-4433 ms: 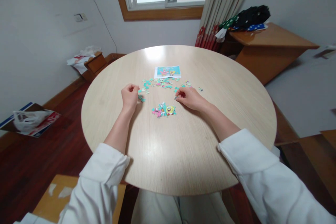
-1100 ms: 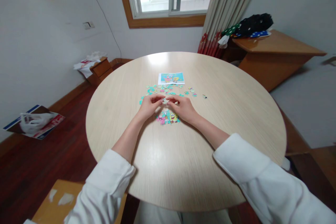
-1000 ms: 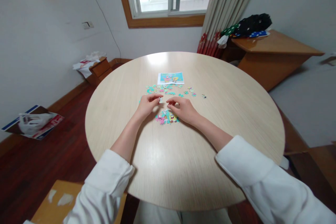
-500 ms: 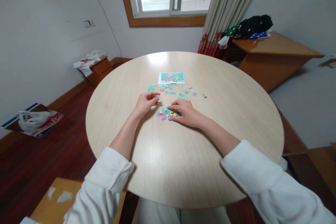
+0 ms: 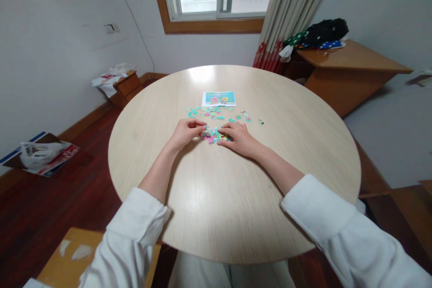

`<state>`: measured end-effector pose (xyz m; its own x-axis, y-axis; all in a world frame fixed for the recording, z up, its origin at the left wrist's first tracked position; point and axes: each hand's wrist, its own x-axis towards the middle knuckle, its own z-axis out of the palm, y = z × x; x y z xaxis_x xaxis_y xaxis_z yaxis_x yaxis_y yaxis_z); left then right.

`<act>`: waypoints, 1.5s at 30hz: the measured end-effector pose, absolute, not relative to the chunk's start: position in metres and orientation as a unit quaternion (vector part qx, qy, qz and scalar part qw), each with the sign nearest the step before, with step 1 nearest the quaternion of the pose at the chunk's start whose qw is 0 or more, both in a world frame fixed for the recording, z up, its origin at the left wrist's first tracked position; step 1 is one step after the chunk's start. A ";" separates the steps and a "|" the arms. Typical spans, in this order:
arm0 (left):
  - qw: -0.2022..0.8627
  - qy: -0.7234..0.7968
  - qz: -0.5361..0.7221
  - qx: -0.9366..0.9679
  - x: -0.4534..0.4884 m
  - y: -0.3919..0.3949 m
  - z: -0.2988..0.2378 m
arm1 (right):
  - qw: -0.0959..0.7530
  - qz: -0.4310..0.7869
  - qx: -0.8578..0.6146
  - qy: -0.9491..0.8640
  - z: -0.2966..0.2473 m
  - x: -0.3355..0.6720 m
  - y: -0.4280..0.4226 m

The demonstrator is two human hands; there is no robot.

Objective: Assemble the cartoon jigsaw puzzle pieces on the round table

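Observation:
A partly joined jigsaw puzzle (image 5: 211, 137), with pink, teal and yellow patches, lies flat on the round table in front of me. My right hand (image 5: 239, 136) curves over its right side, thumb at the near edge and fingers on the far part, hiding some of it. At its upper left corner, my left hand (image 5: 189, 132) is closed in a pinch on a small puzzle piece, mostly covered by the fingertips. Loose puzzle pieces (image 5: 220, 118) lie scattered just beyond both hands. Behind them rests a printed picture sheet (image 5: 218, 98) showing a pink and a yellow figure.
The round wooden table (image 5: 216, 202) reaches close to my lap. A stray piece (image 5: 261, 122) lies right of the other loose ones. A wooden desk (image 5: 354, 60) with dark cloth stands at the back right, and a yellowish box (image 5: 64, 261) at the lower left.
The joined puzzle has slid away from me, along with my right hand. My left hand's pinched piece is now at the puzzle's upper left corner, where a gap was before.

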<state>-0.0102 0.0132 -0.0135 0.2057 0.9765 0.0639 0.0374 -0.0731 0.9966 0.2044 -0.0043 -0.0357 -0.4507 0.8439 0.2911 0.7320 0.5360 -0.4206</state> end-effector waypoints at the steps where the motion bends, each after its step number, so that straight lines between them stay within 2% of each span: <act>1: 0.521 0.438 0.453 0.576 -0.010 0.013 -0.013 | 0.242 0.116 -0.464 -0.844 -0.037 0.205 -0.004; 45: 0.525 0.436 0.417 0.601 -0.021 0.013 -0.013 | 0.245 0.115 -0.458 -0.847 -0.039 0.206 -0.002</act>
